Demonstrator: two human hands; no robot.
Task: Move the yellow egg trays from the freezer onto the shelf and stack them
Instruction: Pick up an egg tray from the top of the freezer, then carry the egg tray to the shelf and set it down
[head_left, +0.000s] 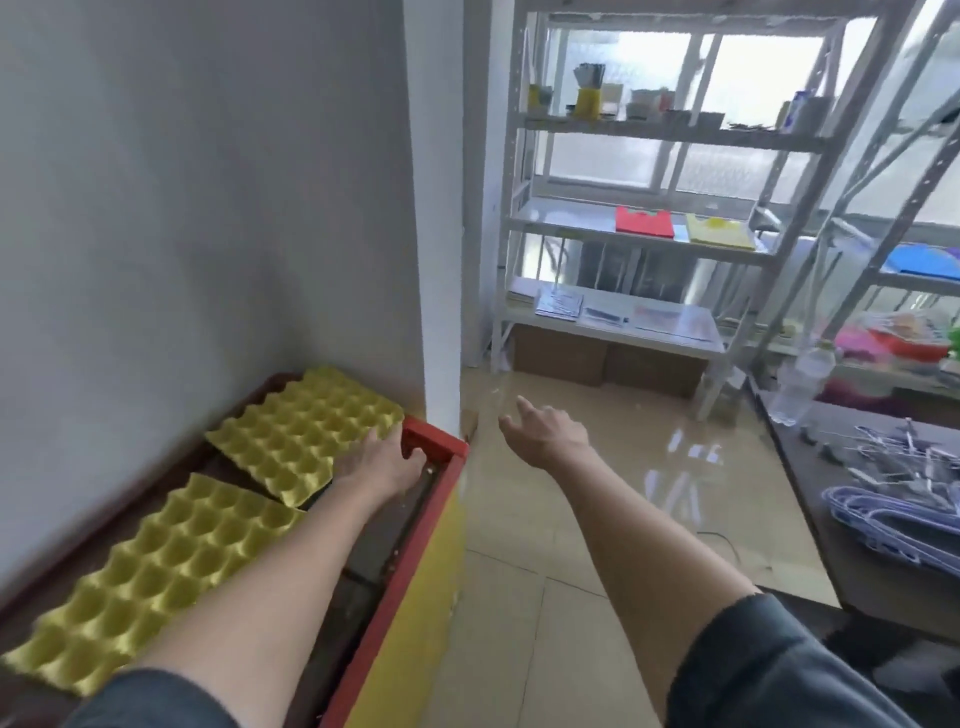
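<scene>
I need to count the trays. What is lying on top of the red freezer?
Two yellow egg trays lie on the freezer: the far tray and the near tray. The left hand rests at the far tray's edge. Whether more trays lie beneath them is hidden.

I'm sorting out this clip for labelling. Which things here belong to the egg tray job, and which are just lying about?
Part of the job:
- far yellow egg tray, left hand on its edge
- near yellow egg tray
- freezer
- shelf
- right hand, open, over the floor

Just lying about:
- clothes hangers
- plastic bottle
- cardboard boxes
- red sheet
</scene>
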